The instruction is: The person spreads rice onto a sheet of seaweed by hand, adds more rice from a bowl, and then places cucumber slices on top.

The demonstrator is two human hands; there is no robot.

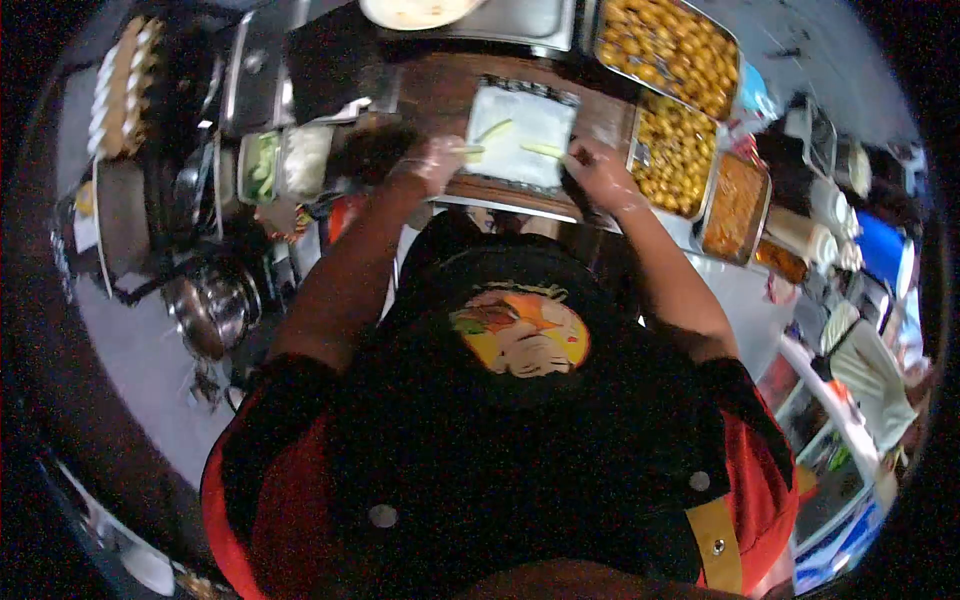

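Observation:
A white square sheet [525, 115] with black printed edges lies on a brown wooden board [430, 90] in front of me. My left hand [435, 165], in a clear glove, is at its left edge, fingers closed on the end of a short pale green strip [473, 152]. At the right edge my right hand [602, 177], also gloved, pinches a similar pale green vegetable strip [541, 150]. Another pale strip [496, 130] lies slantwise on the sheet near the left hand. Blur hides the exact kind of vegetable and the fingertips.
Two trays of small yellow potatoes [668, 55] [672, 155] stand right, with a pan of orange-brown filling [735, 210] beside them. Left are containers of green pieces [260, 165] and white shreds [308, 160], plus egg trays [127, 90]. A pale round plate [420, 10] is beyond the board.

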